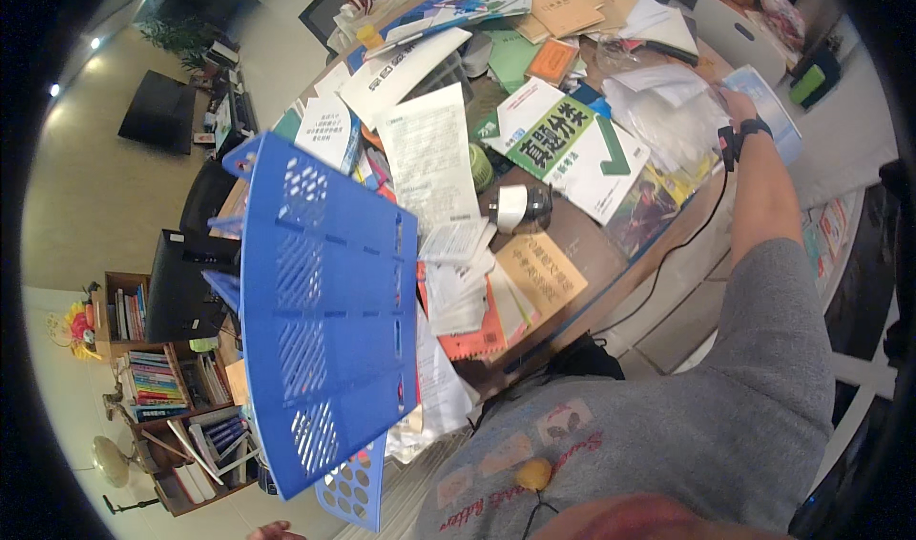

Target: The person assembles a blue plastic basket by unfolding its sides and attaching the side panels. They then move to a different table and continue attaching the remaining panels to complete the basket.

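Note:
My right arm reaches out on the right, and my right hand [738, 108] is at the table's far right end. It is beside crumpled clear plastic wrapping [668, 111] and a blue-and-white sheet or packet [769, 120]. Its fingers are mostly hidden, so any grip is unclear. Only some fingertips of my left hand [273, 531] show at the lower edge, below a large blue plastic file rack [329, 297]. The rack, with slotted walls, stands tilted at the left of the table and hides part of it. What the left hand holds, if anything, is out of sight.
Books and papers cover the table, among them a white-and-green workbook [572, 149], a tan booklet [541, 278] and a printed sheet [429, 154]. A black-and-white round device [520, 208] stands amid them. A black cable [689, 244] hangs off the edge. Bookshelves [162, 387] stand left.

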Motion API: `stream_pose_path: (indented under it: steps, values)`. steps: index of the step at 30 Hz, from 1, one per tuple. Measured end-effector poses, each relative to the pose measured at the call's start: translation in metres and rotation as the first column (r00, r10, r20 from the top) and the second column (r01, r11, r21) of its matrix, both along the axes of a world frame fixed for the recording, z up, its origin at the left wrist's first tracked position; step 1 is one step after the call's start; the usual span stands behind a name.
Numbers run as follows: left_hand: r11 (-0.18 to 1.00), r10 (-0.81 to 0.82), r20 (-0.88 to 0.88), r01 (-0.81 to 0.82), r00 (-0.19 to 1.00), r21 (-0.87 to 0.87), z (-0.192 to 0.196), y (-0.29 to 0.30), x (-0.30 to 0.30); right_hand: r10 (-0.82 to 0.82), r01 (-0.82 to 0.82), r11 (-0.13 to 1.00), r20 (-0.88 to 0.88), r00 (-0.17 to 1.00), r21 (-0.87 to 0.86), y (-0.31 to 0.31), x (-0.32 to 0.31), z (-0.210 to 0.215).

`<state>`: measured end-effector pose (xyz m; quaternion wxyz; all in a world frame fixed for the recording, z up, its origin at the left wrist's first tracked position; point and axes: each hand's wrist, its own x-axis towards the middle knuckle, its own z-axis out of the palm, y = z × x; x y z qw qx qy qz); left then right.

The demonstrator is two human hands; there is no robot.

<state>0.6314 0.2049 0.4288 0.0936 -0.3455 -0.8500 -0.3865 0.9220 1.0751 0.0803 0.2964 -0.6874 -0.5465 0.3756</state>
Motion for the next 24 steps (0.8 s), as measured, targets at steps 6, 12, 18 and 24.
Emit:
stream_pose_path:
  steps: [6, 12, 18, 24]
  values:
    - [0.972, 0.221, 0.202, -0.233, 0.954, 0.041, -0.017, 0.063, 0.011, 0.343, -0.431, 0.898, 0.469, 0.814, 0.091, 0.079, 0.0, -0.047]
    - [0.848, 0.508, 0.17, -0.525, 0.845, 0.075, -0.034, 0.087, -0.003, 0.367, -0.399, 0.917, -0.42, 0.83, 0.012, 0.188, 0.007, -0.142]
    - [0.835, 0.46, 0.243, -0.509, 0.854, 0.207, -0.046, 0.084, -0.023, 0.443, -0.471, 0.882, 0.348, 0.826, -0.004, 0.259, 0.018, -0.216]
    - [0.919, 0.28, 0.27, -0.339, 0.921, 0.204, -0.053, 0.072, -0.02, 0.318, -0.353, 0.935, 0.378, 0.869, 0.025, 0.285, 0.026, -0.249]
